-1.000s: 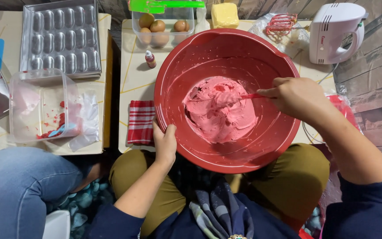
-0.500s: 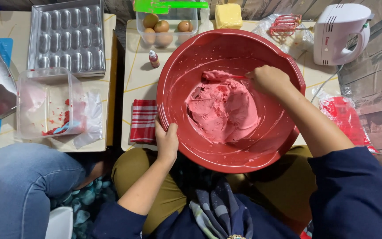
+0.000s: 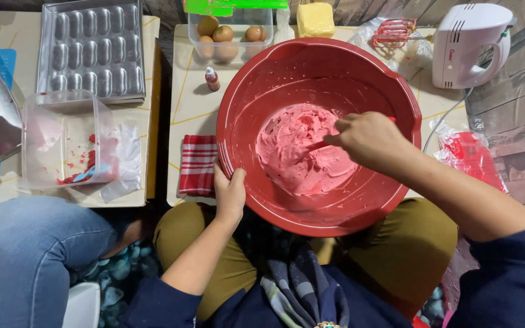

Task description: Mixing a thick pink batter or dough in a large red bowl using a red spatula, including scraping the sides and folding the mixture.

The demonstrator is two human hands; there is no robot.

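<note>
A large red mixing bowl [image 3: 262, 91] rests on my lap and the edge of a low table. It holds thick pink batter [image 3: 299, 149]. My left hand [image 3: 229, 191] grips the bowl's near-left rim. My right hand [image 3: 369, 140] is inside the bowl, shut on a red spatula [image 3: 317, 146] whose blade is buried in the batter; most of the handle is hidden by my fingers.
A red checked cloth [image 3: 197, 164] lies left of the bowl. Behind are a clear tub of eggs [image 3: 229, 33], a small colouring bottle [image 3: 212, 78], a butter block [image 3: 315, 19], a white hand mixer [image 3: 469, 45]. A metal mould tray [image 3: 92, 48] and plastic container [image 3: 62, 140] sit left. Another person's knee [image 3: 25, 255].
My right hand has swept the spatula round from the bowl's far side to the right side, folding the batter flatter. The left hand keeps its hold on the rim.
</note>
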